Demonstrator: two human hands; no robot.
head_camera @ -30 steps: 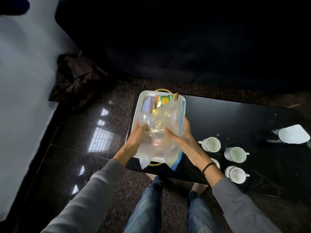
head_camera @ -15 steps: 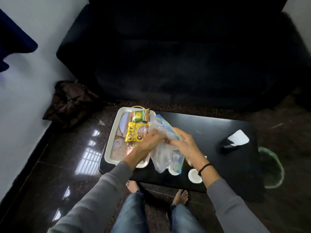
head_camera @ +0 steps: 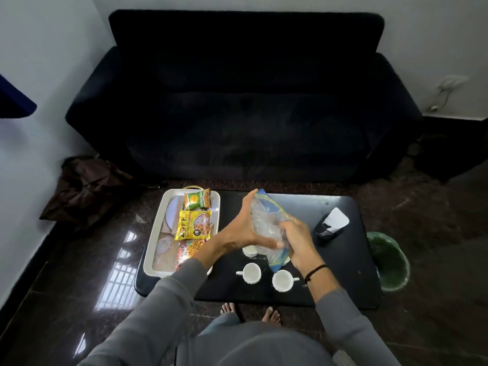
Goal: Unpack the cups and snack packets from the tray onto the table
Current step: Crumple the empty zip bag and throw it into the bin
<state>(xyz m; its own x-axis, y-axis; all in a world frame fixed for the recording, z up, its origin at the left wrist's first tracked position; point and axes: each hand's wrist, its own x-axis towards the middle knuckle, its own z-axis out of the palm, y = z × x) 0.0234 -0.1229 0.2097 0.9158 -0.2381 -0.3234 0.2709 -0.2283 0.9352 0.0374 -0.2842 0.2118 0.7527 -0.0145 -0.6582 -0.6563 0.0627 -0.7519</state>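
- Here we see both hands over the glossy black low table (head_camera: pixel 330 283), gripping a crumpled clear plastic bag with a blue and yellow edge (head_camera: pixel 266 223).
- The left hand (head_camera: pixel 237 228) is spread along the bag's left side, fingers reaching up toward its top corner.
- The right hand (head_camera: pixel 295 239) is closed around the bag's lower right part; a dark band sits on that wrist.
- The white rectangular tray (head_camera: pixel 158 233) rests on the table's left end and holds three snack packets in a row: a green packet (head_camera: pixel 196 199) at the far end, a yellow packet (head_camera: pixel 194 224) in the middle, and a red and orange packet (head_camera: pixel 188 250) nearest us, partly hidden by the left forearm.
- Three white handled cups show on the table just beside the tray: one (head_camera: pixel 250 250) partly behind the bag, one (head_camera: pixel 251 272) nearer us, one (head_camera: pixel 283 280) to its right.
- A dark object with a white sheet (head_camera: pixel 331 225) sits toward the table's right end.
- A green bin (head_camera: pixel 390 260) stands on the floor beyond the table's right edge.
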